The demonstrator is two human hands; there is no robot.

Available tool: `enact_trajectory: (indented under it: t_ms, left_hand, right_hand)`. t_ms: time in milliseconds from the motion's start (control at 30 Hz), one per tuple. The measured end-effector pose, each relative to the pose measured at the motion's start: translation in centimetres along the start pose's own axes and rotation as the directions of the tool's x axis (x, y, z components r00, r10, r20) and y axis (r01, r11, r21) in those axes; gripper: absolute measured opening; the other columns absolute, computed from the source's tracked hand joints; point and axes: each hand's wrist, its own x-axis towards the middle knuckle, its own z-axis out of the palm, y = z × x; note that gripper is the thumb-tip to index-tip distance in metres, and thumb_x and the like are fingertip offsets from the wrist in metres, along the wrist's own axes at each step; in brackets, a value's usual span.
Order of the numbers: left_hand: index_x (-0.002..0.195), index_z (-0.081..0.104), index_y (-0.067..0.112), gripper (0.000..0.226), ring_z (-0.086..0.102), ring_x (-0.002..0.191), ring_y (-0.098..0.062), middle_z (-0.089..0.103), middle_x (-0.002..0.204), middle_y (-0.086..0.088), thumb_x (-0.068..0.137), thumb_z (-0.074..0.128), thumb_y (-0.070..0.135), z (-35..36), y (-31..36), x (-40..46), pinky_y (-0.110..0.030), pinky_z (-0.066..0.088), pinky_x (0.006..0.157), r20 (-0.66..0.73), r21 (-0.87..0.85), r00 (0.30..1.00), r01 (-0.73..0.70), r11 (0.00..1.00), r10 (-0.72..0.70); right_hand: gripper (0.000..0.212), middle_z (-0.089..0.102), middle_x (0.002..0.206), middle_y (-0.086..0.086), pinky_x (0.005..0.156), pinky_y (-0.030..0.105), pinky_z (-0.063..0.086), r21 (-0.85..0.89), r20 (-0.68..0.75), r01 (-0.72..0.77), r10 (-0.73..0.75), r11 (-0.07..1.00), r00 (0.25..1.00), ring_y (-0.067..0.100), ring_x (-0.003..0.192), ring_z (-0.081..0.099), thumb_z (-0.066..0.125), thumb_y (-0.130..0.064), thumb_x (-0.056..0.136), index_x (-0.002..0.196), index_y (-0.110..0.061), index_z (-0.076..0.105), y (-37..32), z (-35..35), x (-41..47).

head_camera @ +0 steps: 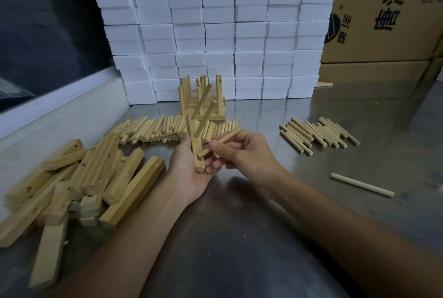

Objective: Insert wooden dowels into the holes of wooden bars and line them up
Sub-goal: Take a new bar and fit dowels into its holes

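Hands meet over the middle of the metal table (239, 213). The left hand (189, 166) grips a wooden bar (197, 154) in its palm, fingers curled round it, the bar's near end pointing toward the person. Two dowels (203, 106) already stand in the bar, slanting up and away. The right hand (244, 151) pinches a loose dowel (221, 140) between thumb and fingers, its lower tip touching or just beside the bar's upper face near the left fingertips.

A heap of bars (79, 178) lies left of the left hand. A row of dowels (153, 131) lies just behind both hands, and a smaller batch of dowels (318, 134) lies to the right. A single dowel (362, 184) lies apart, near the right forearm. Finished bars with upright dowels (203, 96) stand behind the row, before stacked white foam blocks (215, 22). Cardboard boxes (383, 22) stand at right.
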Motion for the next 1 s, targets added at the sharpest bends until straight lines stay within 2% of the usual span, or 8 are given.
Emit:
enact_trajectory:
  t_ms: [133,267,333,433,567,767,900,1000]
  left_hand:
    - [0.096,0.064,-0.001,0.068,0.036,0.037,-0.011,0.056,0.056,-0.004,0.105,0.021,0.051,-0.1,0.0,0.1,-0.019,0.028,0.036,-0.042,-0.011,0.999,0.000,1.000,-0.001]
    - [0.110,0.062,0.005,0.060,0.047,0.047,-0.013,0.060,0.077,-0.008,0.104,0.025,0.052,-0.4,0.1,0.1,-0.018,0.033,0.038,-0.112,-0.027,0.993,0.022,0.999,-0.025]
    - [0.105,0.062,0.008,0.057,0.051,0.054,-0.015,0.063,0.081,-0.009,0.104,0.026,0.051,-0.4,0.1,0.1,-0.018,0.036,0.040,-0.125,-0.026,0.992,0.026,0.999,-0.029]
    - [0.103,0.057,0.011,0.051,0.052,0.051,-0.014,0.071,0.074,-0.007,0.105,0.025,0.050,-0.2,0.0,-0.2,-0.018,0.035,0.040,-0.102,-0.011,0.994,0.023,1.000,-0.024]
    - [0.098,0.064,0.008,0.055,0.064,0.056,-0.017,0.072,0.076,-0.008,0.105,0.028,0.049,-0.3,-0.1,-0.2,-0.020,0.043,0.042,-0.122,-0.003,0.992,0.010,1.000,-0.010]
    - [0.099,0.068,0.003,0.061,0.068,0.075,-0.024,0.074,0.083,-0.014,0.104,0.029,0.050,-0.3,-0.3,0.0,-0.028,0.047,0.064,-0.157,0.043,0.987,-0.026,0.999,0.033]
    - [0.071,0.077,0.005,0.076,0.069,0.067,-0.022,0.074,0.073,-0.013,0.105,0.026,0.050,-0.1,-0.5,0.1,-0.029,0.046,0.065,-0.139,0.059,0.988,-0.052,0.997,0.060]
    - [0.102,0.067,0.005,0.064,0.074,0.072,-0.022,0.076,0.087,-0.013,0.105,0.024,0.051,0.0,-0.2,0.0,-0.031,0.049,0.073,-0.102,0.041,0.994,-0.032,0.999,0.036]
  right_hand:
    - [0.014,0.072,0.080,0.024,0.055,0.018,0.053,-0.036,0.044,0.084,-0.082,0.996,0.996,0.021,0.060,0.069,0.066,0.004,0.089,0.098,0.014,0.065,-0.2,-0.1,-0.1]
    - [0.013,0.069,0.090,0.034,0.072,0.038,0.063,-0.140,0.094,0.181,-0.169,0.973,0.981,0.035,0.074,0.069,0.068,0.010,0.085,0.097,0.016,0.066,0.0,0.0,0.0]
    - [0.013,0.069,0.089,0.034,0.074,0.040,0.062,-0.195,0.123,0.200,-0.179,0.960,0.976,0.032,0.073,0.069,0.069,0.010,0.085,0.096,0.015,0.066,0.0,-0.1,0.1]
    - [0.011,0.071,0.085,0.030,0.072,0.037,0.062,-0.233,0.141,0.210,-0.180,0.949,0.973,0.027,0.069,0.071,0.070,0.007,0.085,0.094,0.013,0.067,0.0,-0.3,0.2]
    - [0.013,0.072,0.081,0.023,0.071,0.040,0.063,-0.283,0.118,0.237,-0.212,0.929,0.970,0.026,0.069,0.072,0.074,0.004,0.084,0.092,0.012,0.068,0.3,0.1,0.4]
    - [0.016,0.074,0.079,0.018,0.072,0.052,0.061,-0.306,0.039,0.218,-0.217,0.927,0.975,0.031,0.072,0.073,0.078,-0.004,0.083,0.086,0.009,0.069,1.0,0.6,0.5]
    - [0.014,0.073,0.077,0.017,0.071,0.048,0.062,-0.299,-0.005,0.212,-0.224,0.930,0.975,0.031,0.071,0.073,0.077,-0.007,0.085,0.084,0.004,0.069,1.3,0.7,0.5]
    - [0.011,0.073,0.081,0.014,0.072,0.039,0.062,-0.297,-0.032,0.206,-0.225,0.933,0.974,0.025,0.073,0.072,0.073,-0.009,0.088,0.091,0.001,0.069,1.8,0.8,0.4]
